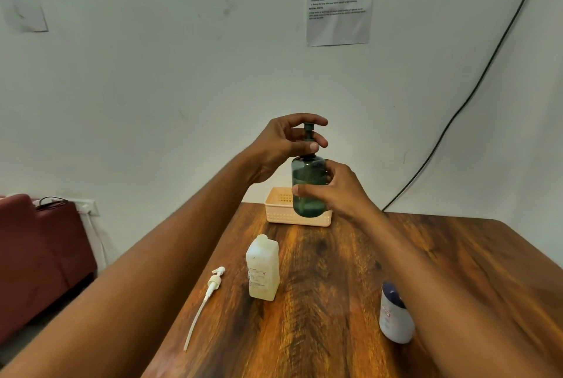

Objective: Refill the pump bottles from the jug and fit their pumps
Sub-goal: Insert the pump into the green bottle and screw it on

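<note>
both hands are up in the middle of the frame, working on the green bottle [308,185]; the left hand [285,146] has its fingers and thumb curled round the dark pump [309,133] at the collar, and the right hand [333,191] wraps the bottle's body, thumb across the front, holding it upright in the air in front of the peach basket [280,210] that sits at the far edge of the wooden table [335,286]; whether the collar is fully screwed home i cannot tell, since the fingers cover the neck; the step in hand looks like tightening the pump, and to do it well the right hand should keep the bottle steady and plumb while the left turns the collar only, not the nozzle head, feeling for threads that catch squarely; stop at snug, as forcing it could cross the threads or squeeze liquid up; lower in the frame, the pale jug [263,268] stands uncapped near the table's middle; a white pump [210,292] with its long tube lies loose to the lower left of it; a white bottle [394,316] with a dark top stands at the lower right, partly behind the right forearm, so a second refill and fitting seems left to do.
</note>
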